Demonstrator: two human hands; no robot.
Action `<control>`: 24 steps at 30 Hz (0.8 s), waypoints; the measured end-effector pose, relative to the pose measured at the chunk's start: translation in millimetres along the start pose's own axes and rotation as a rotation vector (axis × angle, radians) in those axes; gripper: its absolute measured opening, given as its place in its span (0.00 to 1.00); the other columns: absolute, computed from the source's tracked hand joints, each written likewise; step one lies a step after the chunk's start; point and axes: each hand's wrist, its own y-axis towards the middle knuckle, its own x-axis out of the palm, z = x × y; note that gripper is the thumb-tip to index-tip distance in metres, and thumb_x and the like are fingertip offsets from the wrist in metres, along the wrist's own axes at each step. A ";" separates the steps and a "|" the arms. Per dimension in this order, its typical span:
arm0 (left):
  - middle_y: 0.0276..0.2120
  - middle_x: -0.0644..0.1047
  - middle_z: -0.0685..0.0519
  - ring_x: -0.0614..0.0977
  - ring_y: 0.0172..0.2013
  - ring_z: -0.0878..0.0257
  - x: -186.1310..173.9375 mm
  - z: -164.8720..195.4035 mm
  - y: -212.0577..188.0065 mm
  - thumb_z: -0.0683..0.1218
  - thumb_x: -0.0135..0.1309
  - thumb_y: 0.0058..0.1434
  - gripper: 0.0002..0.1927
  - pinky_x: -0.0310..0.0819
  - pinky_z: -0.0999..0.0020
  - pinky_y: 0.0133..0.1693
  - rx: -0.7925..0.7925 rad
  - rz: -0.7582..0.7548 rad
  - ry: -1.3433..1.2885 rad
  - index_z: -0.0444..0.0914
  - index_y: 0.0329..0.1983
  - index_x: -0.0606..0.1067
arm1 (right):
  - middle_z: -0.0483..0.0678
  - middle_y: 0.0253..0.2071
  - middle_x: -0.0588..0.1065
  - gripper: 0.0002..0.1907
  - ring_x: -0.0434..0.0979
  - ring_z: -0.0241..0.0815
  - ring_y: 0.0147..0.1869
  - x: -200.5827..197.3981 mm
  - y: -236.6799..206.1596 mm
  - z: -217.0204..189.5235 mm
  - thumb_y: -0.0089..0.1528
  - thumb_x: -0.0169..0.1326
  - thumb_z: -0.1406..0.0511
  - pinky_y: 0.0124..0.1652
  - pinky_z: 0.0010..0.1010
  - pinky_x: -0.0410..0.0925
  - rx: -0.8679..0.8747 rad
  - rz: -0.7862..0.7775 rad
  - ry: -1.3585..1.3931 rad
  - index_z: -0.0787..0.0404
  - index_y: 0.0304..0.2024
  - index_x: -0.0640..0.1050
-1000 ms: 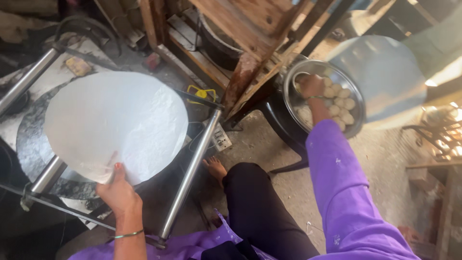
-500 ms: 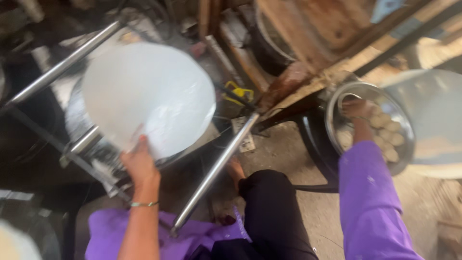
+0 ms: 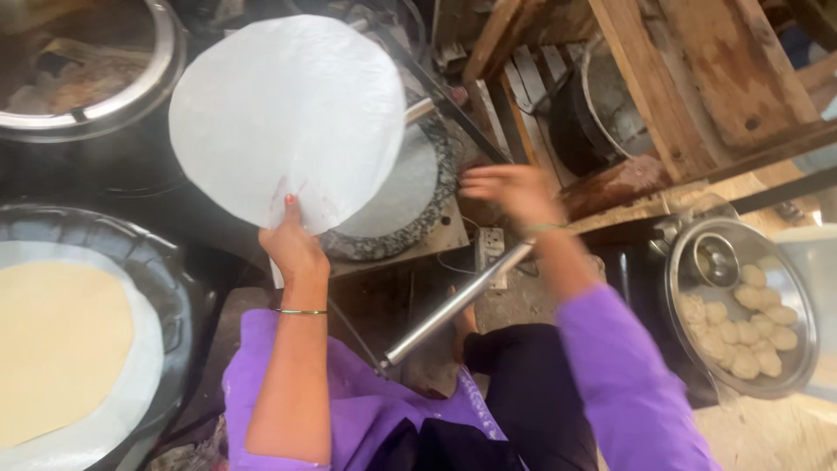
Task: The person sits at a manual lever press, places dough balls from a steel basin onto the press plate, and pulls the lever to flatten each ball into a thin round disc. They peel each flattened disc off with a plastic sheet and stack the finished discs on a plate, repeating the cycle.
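A: so what are the hands up to?

B: left hand [image 3: 295,249] is raised at centre-left, fingers pinched on the bottom edge of a thin white round sheet [image 3: 288,113] filling the upper left. Right hand [image 3: 510,192] hovers mid-frame, fingers spread, blurry, holding nothing.

A: containers?

B: steel bowl [image 3: 798,362] of dough balls [image 3: 741,327] at right; dark pan [image 3: 174,288] lower left holds a flat pale round [image 3: 57,349].

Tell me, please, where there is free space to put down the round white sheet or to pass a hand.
Free: the round press plate under the white sheet that the left hand lifts; the right hand hovers beside it. Crowded: the pan at left holds a flat dough round; the steel tray at right holds dough balls.
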 end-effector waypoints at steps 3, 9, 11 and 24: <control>0.50 0.79 0.48 0.84 0.44 0.58 -4.7 15.2 6.8 0.38 0.52 0.65 0.18 0.84 0.60 0.40 -0.054 0.105 -0.100 0.33 0.59 0.74 | 0.59 0.58 0.78 0.22 0.78 0.52 0.63 109.3 80.8 23.2 0.60 0.48 0.78 0.60 0.38 0.72 -0.197 -0.181 -0.071 0.70 0.57 0.77; 0.48 0.79 0.46 0.83 0.40 0.54 -10.3 18.1 19.1 0.40 0.54 0.66 0.18 0.73 0.60 0.30 -0.122 0.194 -0.096 0.33 0.59 0.72 | 0.68 0.73 0.59 0.35 0.50 0.67 0.80 208.7 130.1 41.5 0.67 0.49 0.55 0.72 0.62 0.42 -0.467 -0.242 -1.308 0.71 0.70 0.60; 0.47 0.80 0.44 0.82 0.38 0.53 -12.9 19.3 22.4 0.41 0.54 0.67 0.19 0.64 0.61 0.26 -0.131 0.202 -0.058 0.34 0.61 0.73 | 0.66 0.75 0.56 0.37 0.46 0.65 0.82 230.2 99.4 59.7 0.67 0.47 0.53 0.78 0.58 0.41 -0.610 -0.400 -1.292 0.67 0.73 0.59; 0.44 0.81 0.50 0.79 0.32 0.64 5.2 25.8 10.7 0.42 0.54 0.66 0.17 0.60 0.69 0.23 -0.199 0.214 0.019 0.35 0.58 0.78 | 0.60 0.73 0.59 0.35 0.53 0.60 0.76 257.6 163.3 6.4 0.66 0.45 0.51 0.69 0.52 0.48 -0.342 -0.172 -1.317 0.61 0.71 0.61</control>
